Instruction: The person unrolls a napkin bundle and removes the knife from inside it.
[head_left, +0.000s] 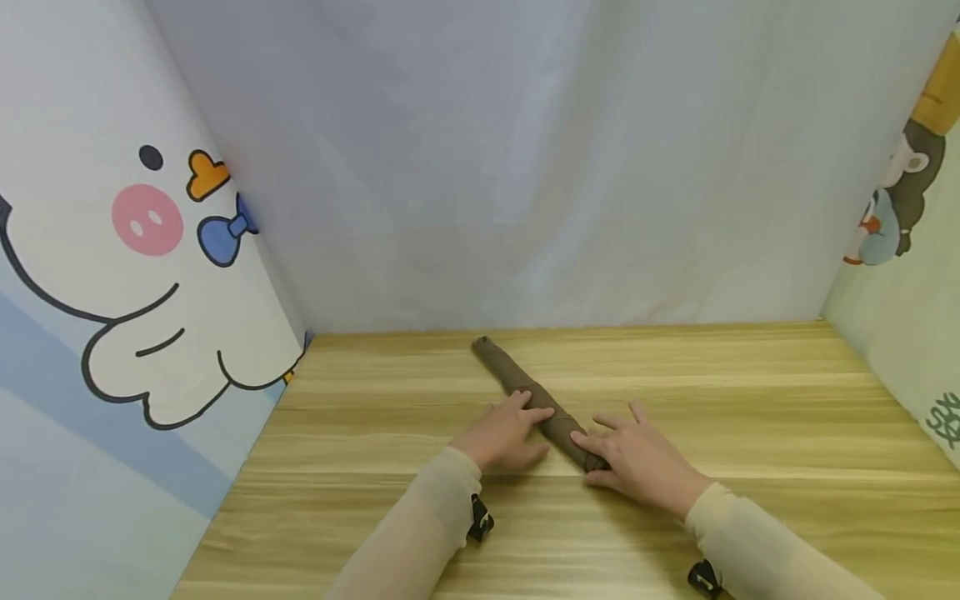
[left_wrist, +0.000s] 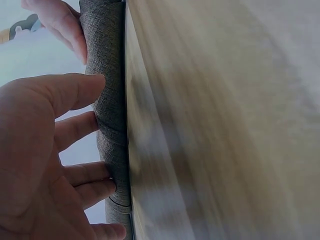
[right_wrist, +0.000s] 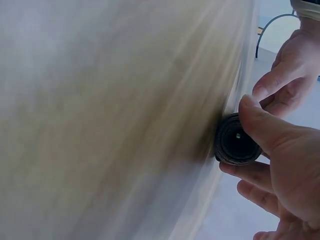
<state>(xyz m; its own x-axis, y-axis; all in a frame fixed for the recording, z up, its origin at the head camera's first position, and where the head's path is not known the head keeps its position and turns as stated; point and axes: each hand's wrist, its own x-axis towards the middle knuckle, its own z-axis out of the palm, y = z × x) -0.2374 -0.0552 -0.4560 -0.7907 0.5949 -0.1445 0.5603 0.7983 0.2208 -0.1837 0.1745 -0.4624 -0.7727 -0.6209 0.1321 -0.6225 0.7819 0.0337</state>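
Note:
A long, thin roll of dark brown cloth [head_left: 495,358] lies slantwise on the wooden table, with seams winding round it. My left hand [head_left: 506,437] rests its fingertips on the middle of the roll, fingers spread and loosely straight; the left wrist view shows them against the cloth [left_wrist: 107,60]. At the near right end, my right hand [head_left: 645,462] holds the roll between thumb and index finger, its other fingers spread out. The right wrist view shows the round, layered end of the roll [right_wrist: 235,142] between that thumb and finger.
The wood-grain table [head_left: 337,492] meets a pale grey curtain [head_left: 525,167] at its back edge. A cartoon-printed panel [head_left: 60,250] stands on the left and a pale green printed one [head_left: 900,333] on the right.

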